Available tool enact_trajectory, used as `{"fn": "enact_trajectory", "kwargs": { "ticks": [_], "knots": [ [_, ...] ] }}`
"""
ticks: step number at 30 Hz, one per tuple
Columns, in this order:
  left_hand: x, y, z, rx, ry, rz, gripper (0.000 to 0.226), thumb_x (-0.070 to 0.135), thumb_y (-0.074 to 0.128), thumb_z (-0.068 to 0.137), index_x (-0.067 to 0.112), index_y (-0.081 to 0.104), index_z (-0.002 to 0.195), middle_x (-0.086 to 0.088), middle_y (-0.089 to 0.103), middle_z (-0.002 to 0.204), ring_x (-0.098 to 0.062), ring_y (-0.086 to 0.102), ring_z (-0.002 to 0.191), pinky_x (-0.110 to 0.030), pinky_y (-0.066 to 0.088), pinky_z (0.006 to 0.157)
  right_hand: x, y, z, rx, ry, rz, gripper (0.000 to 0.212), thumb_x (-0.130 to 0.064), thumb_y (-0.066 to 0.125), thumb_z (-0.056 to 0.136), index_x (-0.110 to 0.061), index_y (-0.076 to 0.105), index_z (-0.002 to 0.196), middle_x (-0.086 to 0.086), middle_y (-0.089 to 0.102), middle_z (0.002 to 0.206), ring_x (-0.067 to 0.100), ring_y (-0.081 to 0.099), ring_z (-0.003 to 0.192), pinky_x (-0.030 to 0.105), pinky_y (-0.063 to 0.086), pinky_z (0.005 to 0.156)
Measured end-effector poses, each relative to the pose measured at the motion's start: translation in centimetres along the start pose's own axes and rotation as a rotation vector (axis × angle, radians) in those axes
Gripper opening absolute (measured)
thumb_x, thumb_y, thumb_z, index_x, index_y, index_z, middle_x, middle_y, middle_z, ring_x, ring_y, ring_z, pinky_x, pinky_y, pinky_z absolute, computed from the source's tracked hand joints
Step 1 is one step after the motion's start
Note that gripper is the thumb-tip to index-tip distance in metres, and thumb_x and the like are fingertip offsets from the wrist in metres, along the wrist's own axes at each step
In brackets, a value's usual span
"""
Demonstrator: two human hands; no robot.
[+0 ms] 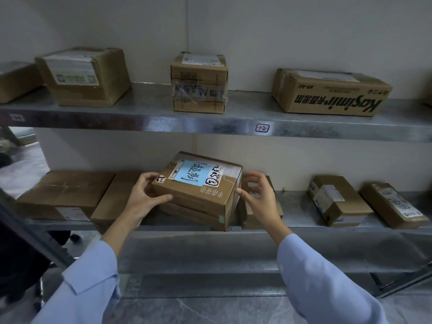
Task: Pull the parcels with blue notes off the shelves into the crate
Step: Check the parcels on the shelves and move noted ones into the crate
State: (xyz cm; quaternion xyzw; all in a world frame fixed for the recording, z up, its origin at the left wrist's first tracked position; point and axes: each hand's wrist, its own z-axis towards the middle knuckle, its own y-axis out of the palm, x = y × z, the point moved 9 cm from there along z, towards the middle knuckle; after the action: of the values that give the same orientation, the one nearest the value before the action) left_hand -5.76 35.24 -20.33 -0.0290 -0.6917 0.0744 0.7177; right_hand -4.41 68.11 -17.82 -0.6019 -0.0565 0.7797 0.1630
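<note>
A brown cardboard parcel (198, 190) with a blue note (190, 175) on its top is at the front of the lower metal shelf (297, 217), tilted and resting on a flatter box (194, 215). My left hand (145, 195) grips its left side, thumb along the front face. My right hand (257, 197) touches its right edge with the thumb, fingers curled apart. The crate is out of view.
The upper shelf (140, 118) carries several cardboard boxes without blue notes, among them a wide printed one (332, 94). The lower shelf holds flat boxes at the left (63, 192) and two small parcels at the right (339, 202). A dark frame (30, 242) stands at the left.
</note>
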Motion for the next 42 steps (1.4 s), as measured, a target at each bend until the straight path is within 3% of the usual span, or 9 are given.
{"fn": "enact_trajectory", "kwargs": {
  "ticks": [3, 9, 12, 15, 19, 22, 29, 34, 42],
  "knots": [
    [-0.3, 0.4, -0.6, 0.024, 0.002, -0.053, 0.067, -0.004, 0.082, 0.067, 0.010, 0.050, 0.123, -0.012, 0.063, 0.123, -0.027, 0.058, 0.119, -0.049, 0.047, 0.103, 0.3, 0.8, -0.2, -0.035, 0.010, 0.001, 0.030, -0.014, 0.066, 0.092, -0.015, 0.057, 0.120, -0.016, 0.062, 0.110, -0.009, 0.059, 0.102, 0.008, 0.047, 0.080],
    [-1.4, 1.2, -1.7, -0.006, -0.002, 0.031, 0.072, 0.007, 0.084, 0.072, 0.040, 0.052, 0.128, 0.003, 0.061, 0.126, -0.013, 0.055, 0.120, -0.039, 0.048, 0.102, 1.9, 1.7, -1.3, -0.144, 0.113, -0.020, 0.039, -0.034, 0.046, 0.103, -0.029, 0.048, 0.141, -0.011, 0.051, 0.136, 0.002, 0.048, 0.125, 0.022, 0.041, 0.103],
    [-1.7, 2.0, -2.9, 0.020, -0.005, 0.044, 0.070, 0.006, 0.082, 0.075, 0.036, 0.050, 0.130, 0.006, 0.059, 0.126, -0.012, 0.053, 0.121, -0.038, 0.047, 0.102, 2.2, 2.0, -2.3, -0.211, 0.184, 0.050, 0.051, -0.052, 0.043, 0.097, -0.039, 0.040, 0.146, -0.011, 0.042, 0.144, 0.005, 0.041, 0.130, 0.026, 0.038, 0.106],
    [-1.8, 2.8, -4.1, 0.036, -0.012, 0.057, 0.071, 0.006, 0.081, 0.075, 0.032, 0.047, 0.132, 0.005, 0.056, 0.133, -0.013, 0.049, 0.127, -0.028, 0.043, 0.101, 2.1, 2.1, -3.4, -0.267, 0.194, 0.155, 0.067, -0.055, 0.053, 0.088, -0.037, 0.034, 0.150, -0.010, 0.044, 0.147, 0.007, 0.043, 0.133, 0.026, 0.042, 0.105],
    [-2.2, 3.7, -5.5, -0.005, -0.048, -0.007, 0.071, 0.008, 0.083, 0.073, 0.032, 0.046, 0.128, 0.005, 0.058, 0.136, -0.015, 0.050, 0.130, -0.050, 0.040, 0.110, 2.2, 1.3, -4.0, -0.271, 0.139, 0.150, 0.089, -0.035, 0.081, 0.074, -0.032, 0.033, 0.149, -0.019, 0.051, 0.135, 0.004, 0.049, 0.127, 0.031, 0.050, 0.100],
    [-1.6, 4.6, -6.7, -0.069, -0.058, 0.002, 0.080, 0.007, 0.083, 0.073, 0.035, 0.043, 0.136, 0.011, 0.054, 0.139, -0.014, 0.047, 0.133, -0.051, 0.038, 0.111, 2.5, 0.1, -3.7, -0.207, 0.113, 0.099, 0.091, -0.018, 0.089, 0.067, -0.027, 0.040, 0.143, -0.019, 0.053, 0.131, 0.009, 0.050, 0.127, 0.038, 0.050, 0.102],
    [0.1, 5.4, -8.3, -0.166, -0.062, -0.007, 0.078, 0.004, 0.079, 0.075, 0.044, 0.047, 0.134, 0.032, 0.054, 0.128, -0.011, 0.055, 0.124, -0.046, 0.043, 0.106, 3.1, -2.5, -3.4, -0.197, 0.078, 0.125, 0.089, -0.014, 0.091, 0.062, -0.025, 0.047, 0.139, -0.004, 0.057, 0.134, 0.009, 0.056, 0.120, 0.016, 0.051, 0.089],
    [1.4, 5.7, -8.5, -0.146, -0.017, 0.056, 0.070, -0.003, 0.075, 0.078, 0.035, 0.052, 0.131, 0.033, 0.059, 0.119, -0.004, 0.060, 0.115, -0.044, 0.049, 0.101, 3.5, -3.7, -3.4, -0.227, 0.094, 0.114, 0.090, -0.026, 0.089, 0.062, -0.029, 0.045, 0.140, -0.008, 0.057, 0.135, 0.011, 0.054, 0.123, 0.030, 0.053, 0.097],
    [3.0, 5.8, -7.5, -0.120, 0.071, 0.168, 0.092, 0.005, 0.089, 0.064, 0.040, 0.044, 0.136, 0.014, 0.048, 0.142, -0.010, 0.043, 0.135, -0.043, 0.046, 0.106, 2.4, -5.0, -2.9, -0.248, 0.044, 0.122, 0.085, -0.023, 0.087, 0.064, -0.028, 0.046, 0.138, -0.009, 0.060, 0.130, 0.007, 0.058, 0.119, 0.017, 0.050, 0.090]
  ]
}}
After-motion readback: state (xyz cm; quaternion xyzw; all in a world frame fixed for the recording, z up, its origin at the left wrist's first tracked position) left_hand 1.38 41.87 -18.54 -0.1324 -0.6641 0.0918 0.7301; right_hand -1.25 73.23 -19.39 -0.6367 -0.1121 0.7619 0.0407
